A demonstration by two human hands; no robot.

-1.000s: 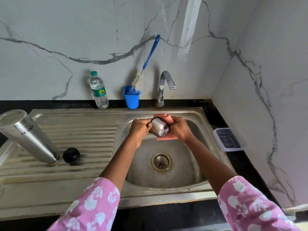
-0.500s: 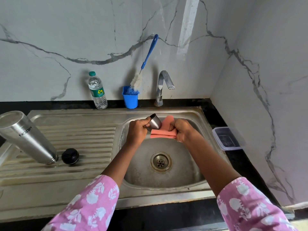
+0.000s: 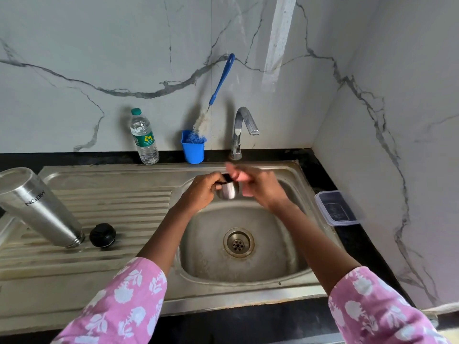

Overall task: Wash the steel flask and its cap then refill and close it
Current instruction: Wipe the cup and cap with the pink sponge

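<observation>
Over the back of the sink basin (image 3: 280, 264), my left hand (image 3: 202, 189) grips the small steel cap (image 3: 228, 190) of the flask. Right beside it, my right hand (image 3: 259, 187) holds a pink sponge (image 3: 239, 175), which is blurred by motion and mostly hidden by the fingers. The steel flask (image 3: 37, 207) stands upside down and tilted on the ribbed drainboard (image 3: 124, 202) at the left. Its black inner stopper (image 3: 102, 234) lies beside the flask's mouth.
The tap (image 3: 242, 130) stands behind the basin with no water running. A blue cup (image 3: 193, 150) holding a long blue-handled bottle brush (image 3: 218, 88) and a plastic water bottle (image 3: 144, 137) stand against the marble wall. A clear lidded box (image 3: 335, 207) sits on the black counter at the right.
The cap has turned in my left hand, and my right hand with the pink sponge has moved up and over it, scrubbing fast enough to blur.
</observation>
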